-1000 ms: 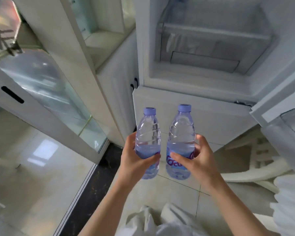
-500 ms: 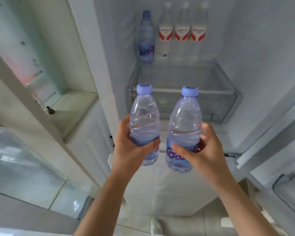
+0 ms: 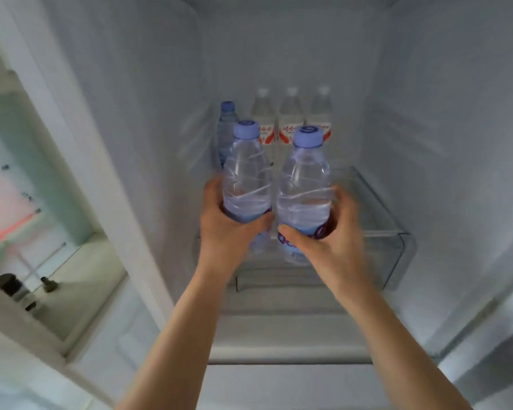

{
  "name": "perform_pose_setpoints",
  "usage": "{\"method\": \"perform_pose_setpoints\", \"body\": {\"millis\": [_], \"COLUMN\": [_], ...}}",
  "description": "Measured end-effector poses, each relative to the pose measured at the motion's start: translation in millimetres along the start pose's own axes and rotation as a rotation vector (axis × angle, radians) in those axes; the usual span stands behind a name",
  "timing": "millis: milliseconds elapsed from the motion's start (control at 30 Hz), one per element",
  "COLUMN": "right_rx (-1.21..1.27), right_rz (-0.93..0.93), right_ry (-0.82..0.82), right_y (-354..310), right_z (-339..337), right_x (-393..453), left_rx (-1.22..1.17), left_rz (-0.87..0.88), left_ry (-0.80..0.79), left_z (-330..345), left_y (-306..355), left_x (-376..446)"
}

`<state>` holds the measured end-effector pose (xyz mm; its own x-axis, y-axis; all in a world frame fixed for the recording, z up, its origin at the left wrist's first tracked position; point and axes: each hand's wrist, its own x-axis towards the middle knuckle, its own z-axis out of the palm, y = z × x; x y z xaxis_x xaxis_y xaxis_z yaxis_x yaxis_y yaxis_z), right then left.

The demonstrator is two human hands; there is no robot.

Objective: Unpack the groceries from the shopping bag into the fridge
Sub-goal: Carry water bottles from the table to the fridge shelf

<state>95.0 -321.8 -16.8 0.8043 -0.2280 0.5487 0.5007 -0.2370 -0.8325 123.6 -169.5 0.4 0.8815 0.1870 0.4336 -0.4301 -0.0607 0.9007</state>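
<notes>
Bottles in both your hands, held upright before the open fridge (image 3: 427, 113).
Your left hand (image 3: 228, 229) grips one water bottle (image 3: 246, 179), your right hand (image 3: 329, 241) grips the second bottle (image 3: 304, 184), touching side by side.

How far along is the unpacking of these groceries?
Done: one blue-capped bottle and three white-capped, red-labelled bottles stand at the fridge's back. In hand: left hand and right hand each hold a blue-capped water bottle. Left: shelving these; the bag is unseen.
</notes>
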Motion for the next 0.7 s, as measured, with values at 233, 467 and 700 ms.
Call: {"method": "perform_pose_setpoints", "body": {"millis": [233,467,700], "right_rx": [0.018,0.010,-0.002], "right_rz": [-0.017,0.022,0.042], "right_ry": [0.045,0.030,-0.010], "right_y": [36,67,82], "right_z": [14,23,34], "right_x": [47,74,80], "left_rx": [0.020,0.017,0.040], "left_rz": [-0.037,-0.043,-0.029], "left_ry": [0.017,0.025,-0.004], "left_z": [13,15,11], "left_y": [-37,-57,-73], "left_x": [47,70,81]}}
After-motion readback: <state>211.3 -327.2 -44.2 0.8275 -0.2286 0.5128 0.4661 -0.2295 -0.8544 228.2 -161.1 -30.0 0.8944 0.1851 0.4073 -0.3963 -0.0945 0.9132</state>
